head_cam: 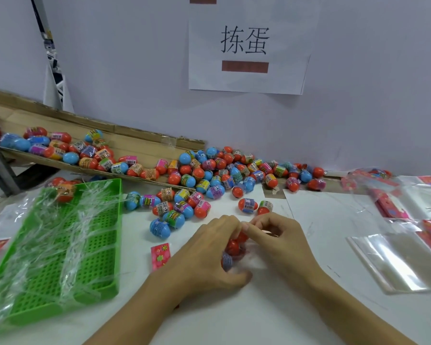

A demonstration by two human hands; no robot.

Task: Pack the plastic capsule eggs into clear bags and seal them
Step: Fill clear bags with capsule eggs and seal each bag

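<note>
My left hand (209,255) and my right hand (281,242) meet at the table's middle, both gripping a clear bag (234,252) with red capsule eggs inside. Fingers of both hands pinch the bag's top edge. A pile of red and blue capsule eggs (224,170) lies against the wall behind my hands. More eggs (60,148) lie on a sloped cardboard chute (135,145) at the left. A stack of empty clear bags (398,260) with red header strips lies at the right.
A green perforated tray (67,250) holding filled clear bags sits at the left. A red printed card (160,253) lies beside my left hand. A paper sign (246,46) hangs on the wall. More bags with red headers (388,205) lie at the far right.
</note>
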